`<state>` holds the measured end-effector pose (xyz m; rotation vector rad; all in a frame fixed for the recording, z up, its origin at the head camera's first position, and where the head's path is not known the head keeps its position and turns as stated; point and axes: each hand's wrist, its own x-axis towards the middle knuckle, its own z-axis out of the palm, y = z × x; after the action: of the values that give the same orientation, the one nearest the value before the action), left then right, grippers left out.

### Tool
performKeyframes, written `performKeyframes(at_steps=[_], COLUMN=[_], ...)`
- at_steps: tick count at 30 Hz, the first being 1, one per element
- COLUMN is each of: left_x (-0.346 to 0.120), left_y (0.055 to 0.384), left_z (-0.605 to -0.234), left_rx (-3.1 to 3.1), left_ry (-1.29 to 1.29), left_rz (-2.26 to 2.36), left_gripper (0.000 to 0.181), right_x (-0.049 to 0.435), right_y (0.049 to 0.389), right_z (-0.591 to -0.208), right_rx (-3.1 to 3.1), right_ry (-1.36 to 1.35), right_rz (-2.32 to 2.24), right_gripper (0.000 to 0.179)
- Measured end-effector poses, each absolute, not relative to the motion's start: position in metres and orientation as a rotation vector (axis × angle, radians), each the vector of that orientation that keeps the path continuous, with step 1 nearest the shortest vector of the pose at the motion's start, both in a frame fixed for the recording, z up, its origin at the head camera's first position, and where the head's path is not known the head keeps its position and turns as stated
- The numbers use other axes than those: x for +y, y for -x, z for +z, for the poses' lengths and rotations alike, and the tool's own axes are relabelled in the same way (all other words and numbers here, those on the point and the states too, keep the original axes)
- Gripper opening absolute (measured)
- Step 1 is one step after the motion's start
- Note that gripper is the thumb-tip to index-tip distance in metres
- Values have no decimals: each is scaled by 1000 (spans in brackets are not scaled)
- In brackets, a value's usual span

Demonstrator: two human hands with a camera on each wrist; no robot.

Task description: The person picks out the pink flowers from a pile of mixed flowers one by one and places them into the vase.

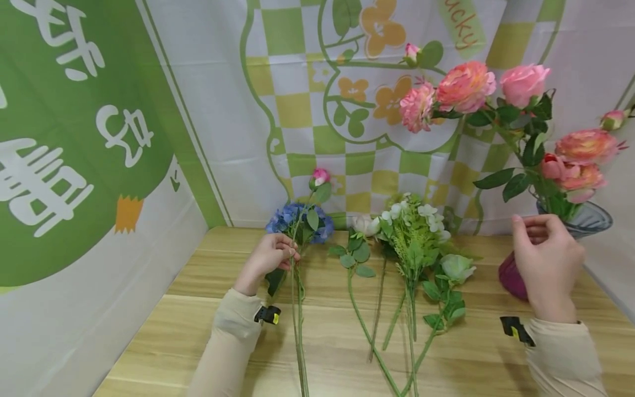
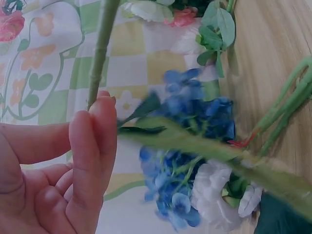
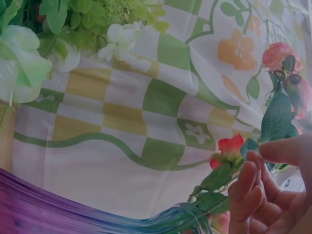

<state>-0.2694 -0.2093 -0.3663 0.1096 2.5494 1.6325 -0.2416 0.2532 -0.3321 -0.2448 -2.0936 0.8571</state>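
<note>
My left hand (image 1: 270, 256) pinches a long green stem (image 2: 100, 53) between thumb and fingertips. A pink rosebud (image 1: 321, 176) tops that flower, and its stem runs down toward the front of the table. Behind the hand is a blue hydrangea (image 1: 317, 226). My right hand (image 1: 550, 262) hovers beside a glass vase (image 1: 590, 220) with a purple base, its fingers loosely bent and nothing visible between them. Several pink and coral flowers (image 1: 466, 88) stand in the vase, leaning out to both sides. In the right wrist view, the fingertips are close to a dark leaf (image 3: 275, 117).
Loose stems lie on the wooden table (image 1: 198, 320) between the hands: a white flower (image 1: 364, 225), a bunch with small white blossoms (image 1: 397, 212) and fern-like greenery, and a pale green rose (image 1: 456, 268). A checkered cloth backdrop (image 1: 292, 110) hangs behind.
</note>
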Motion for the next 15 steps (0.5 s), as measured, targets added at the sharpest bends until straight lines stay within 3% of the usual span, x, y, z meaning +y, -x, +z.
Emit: performKeyframes(at_steps=[15], left_x=[-213], left_y=[266], left_z=[-354], left_rx=[2494], left_ry=[-134], left_rz=[1954], left_gripper=[23], right_x=[249], right_y=[247], right_z=[-337], right_rx=[-2066], right_ry=[170], right_rz=[840], right_gripper=[35])
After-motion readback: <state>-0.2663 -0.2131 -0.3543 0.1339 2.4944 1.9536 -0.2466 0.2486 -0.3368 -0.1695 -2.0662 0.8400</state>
